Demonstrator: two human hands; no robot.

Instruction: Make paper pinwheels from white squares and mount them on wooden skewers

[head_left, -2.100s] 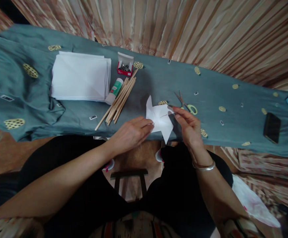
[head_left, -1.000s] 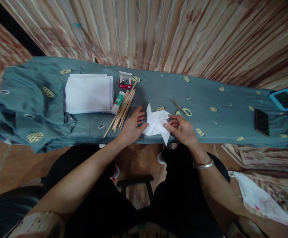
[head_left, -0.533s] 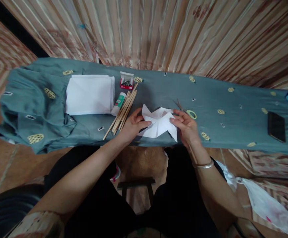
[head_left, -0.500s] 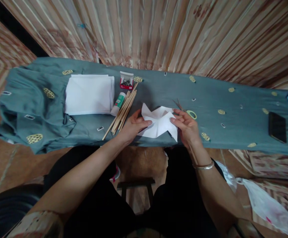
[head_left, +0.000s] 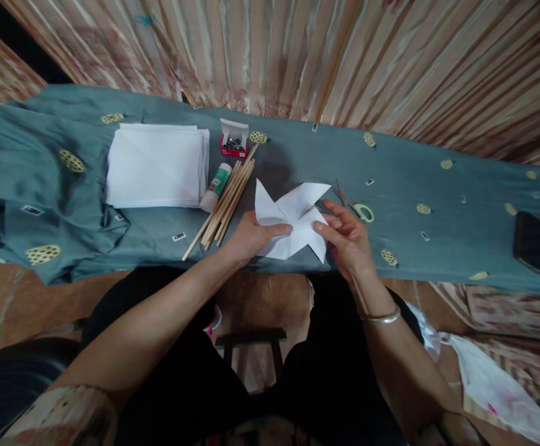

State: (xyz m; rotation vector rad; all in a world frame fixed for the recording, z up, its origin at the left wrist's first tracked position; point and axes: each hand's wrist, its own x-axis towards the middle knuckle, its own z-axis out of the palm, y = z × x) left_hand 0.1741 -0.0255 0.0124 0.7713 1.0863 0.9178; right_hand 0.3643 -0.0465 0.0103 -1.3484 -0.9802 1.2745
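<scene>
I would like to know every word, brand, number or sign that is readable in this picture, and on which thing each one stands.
No text here is clear enough to quote.
Printed tags on the cloth: seem to carry letters, too blurred to read.
Tube: marks on its green label, too small to read.
Red box: small print on its front, too small to read.
Folded paper: no writing visible.

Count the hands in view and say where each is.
2: the left hand holds the left side of the folded white paper; the right hand holds its right side, near the scissors.
</scene>
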